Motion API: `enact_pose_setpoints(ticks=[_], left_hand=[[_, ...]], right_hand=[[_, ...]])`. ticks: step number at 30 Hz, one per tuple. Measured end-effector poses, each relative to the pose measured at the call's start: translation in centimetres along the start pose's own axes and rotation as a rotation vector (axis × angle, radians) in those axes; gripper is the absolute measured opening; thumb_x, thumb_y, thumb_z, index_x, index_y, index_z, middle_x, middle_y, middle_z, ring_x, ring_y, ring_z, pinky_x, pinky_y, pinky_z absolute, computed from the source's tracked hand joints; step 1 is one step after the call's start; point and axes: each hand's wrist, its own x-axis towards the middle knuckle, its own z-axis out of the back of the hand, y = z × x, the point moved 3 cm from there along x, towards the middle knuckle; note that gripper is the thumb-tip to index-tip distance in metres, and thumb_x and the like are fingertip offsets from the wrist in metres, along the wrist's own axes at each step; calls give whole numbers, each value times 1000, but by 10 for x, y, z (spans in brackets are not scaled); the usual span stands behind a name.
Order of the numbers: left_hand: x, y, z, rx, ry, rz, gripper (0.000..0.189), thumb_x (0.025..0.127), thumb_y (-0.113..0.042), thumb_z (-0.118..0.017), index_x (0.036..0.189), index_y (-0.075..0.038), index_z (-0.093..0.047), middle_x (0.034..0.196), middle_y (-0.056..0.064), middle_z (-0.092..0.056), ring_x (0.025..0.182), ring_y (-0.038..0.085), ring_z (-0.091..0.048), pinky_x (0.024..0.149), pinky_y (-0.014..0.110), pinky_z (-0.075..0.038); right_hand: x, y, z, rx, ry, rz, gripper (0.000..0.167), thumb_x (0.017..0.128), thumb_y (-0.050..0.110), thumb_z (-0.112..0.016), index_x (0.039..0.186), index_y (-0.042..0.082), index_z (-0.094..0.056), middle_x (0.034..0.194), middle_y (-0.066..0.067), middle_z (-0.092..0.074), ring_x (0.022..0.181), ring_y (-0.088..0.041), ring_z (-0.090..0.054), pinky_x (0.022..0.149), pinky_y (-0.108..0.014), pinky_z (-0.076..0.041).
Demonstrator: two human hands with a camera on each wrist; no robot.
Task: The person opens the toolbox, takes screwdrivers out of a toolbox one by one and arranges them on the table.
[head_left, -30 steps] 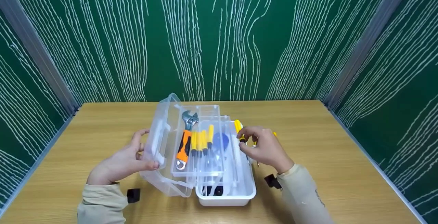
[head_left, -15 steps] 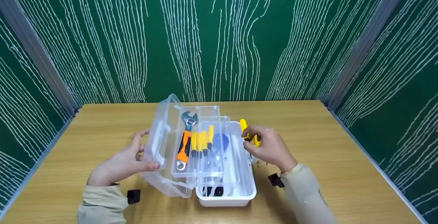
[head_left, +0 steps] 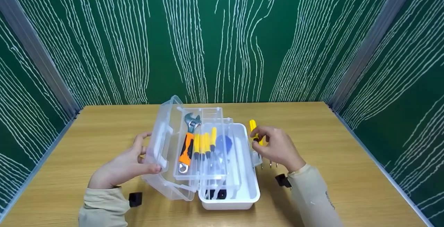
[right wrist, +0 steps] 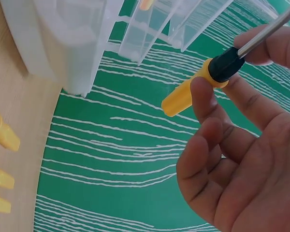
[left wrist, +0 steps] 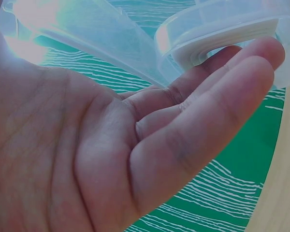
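Note:
A white toolbox point(head_left: 229, 204) stands with its clear lid point(head_left: 161, 143) raised at the left. My left hand point(head_left: 121, 166) holds this lid, thumb on its near part; in the left wrist view the fingers reach up against clear plastic. My right hand point(head_left: 277, 147) pinches a screwdriver point(right wrist: 179, 96) with a yellow handle, black collar and metal shaft, just right of the box. Further yellow screwdrivers point(right wrist: 5, 135) lie on the table beside the box, mostly hidden by the right hand in the head view. An orange-handled adjustable wrench point(head_left: 187, 147) and several screwdrivers point(head_left: 204, 143) lie in the upper clear tray.
A blue round thing point(head_left: 223, 143) and black items point(head_left: 216, 194) show lower in the box, under the clear trays point(head_left: 222, 176). The wooden table point(head_left: 347, 171) ends at a green wall point(head_left: 222, 46) with white lines. A clear latch point(head_left: 256, 159) juts from the box's right side.
My right hand has moved a little to the right with the screwdriver, from over the box's right rim to beside it. The left hand and lid have stayed put.

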Motion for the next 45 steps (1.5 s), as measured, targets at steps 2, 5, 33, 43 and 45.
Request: enact_pose_setpoints(ticks=[2,5,33,43,45], left_hand=[[0,0,0,-1,-1,15,104,79,-34,-76,150,-23,-1,148,20,-39,122,34,-50,102,61,-42],[0,0,0,-3,-2,28,105,79,-35,-76,150,-23,0,149,20,-38,124,35,-49,102,61,-41],[1,1,0,4,-5,-21,100,80,-32,-75,149,-23,-4,141,19,-45,117,31,-54,100,57,-45],[0,0,0,-6,-1,2,102,80,-34,-75,150,-24,-1,147,21,-40,124,35,-49,103,62,-40],[0,0,0,-2,-3,0,102,80,-34,-75,150,-23,-2,146,21,-40,123,35,-49,102,62,-40]], right_hand=[[1,-4,0,-2,3,-10,12,79,16,-70,90,17,-70,79,5,-66,70,-14,-51,64,-29,-41],[2,-9,0,-4,8,-31,12,79,17,-70,91,18,-69,80,4,-66,68,-15,-50,61,-28,-41],[10,-68,-16,20,156,-290,22,81,22,-69,101,13,-68,93,-8,-67,69,-21,-56,52,-27,-49],[11,-77,-22,26,179,-319,21,81,22,-71,100,14,-69,95,-7,-67,79,-23,-56,58,-27,-48],[11,-78,-23,22,184,-319,20,81,22,-71,99,14,-69,95,-7,-67,79,-23,-57,59,-27,-49]])
